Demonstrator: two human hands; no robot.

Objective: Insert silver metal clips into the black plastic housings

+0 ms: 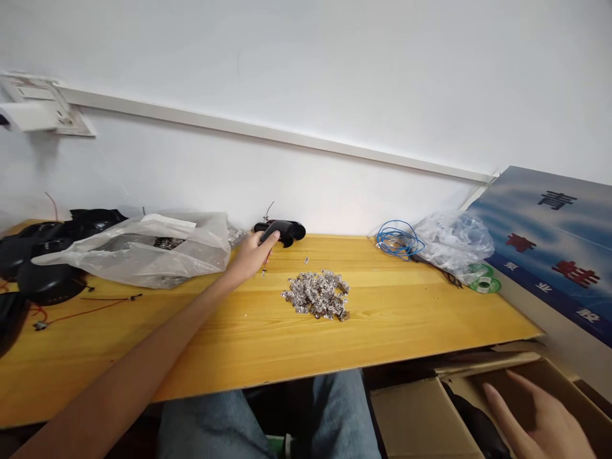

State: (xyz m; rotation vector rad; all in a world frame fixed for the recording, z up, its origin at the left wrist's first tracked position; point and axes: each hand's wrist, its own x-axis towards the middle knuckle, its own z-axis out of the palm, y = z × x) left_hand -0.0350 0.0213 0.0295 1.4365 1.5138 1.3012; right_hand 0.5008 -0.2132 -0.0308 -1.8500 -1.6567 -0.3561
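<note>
My left hand (252, 256) reaches to the back of the table, its fingers closed on a black plastic housing (276, 229) with thin wires hanging from it. More dark plastic (298, 230) shows right beside it, against the wall; I cannot tell if it is a separate piece. In front of that hand lies a heap of small shiny metal parts (316, 294). My right hand (542, 414) is low at the right, fingers apart and holding nothing, over an open cardboard box (425, 421). A black object (471, 417) lies inside the box, partly hidden.
A clear plastic bag (191, 255) with metal parts and several black housings (50, 280) with red wires crowd the left. Coiled blue wire (399, 241), a crumpled plastic bag (454, 242) and a green spool (485, 285) sit at the right, beside a blue printed board (549, 248).
</note>
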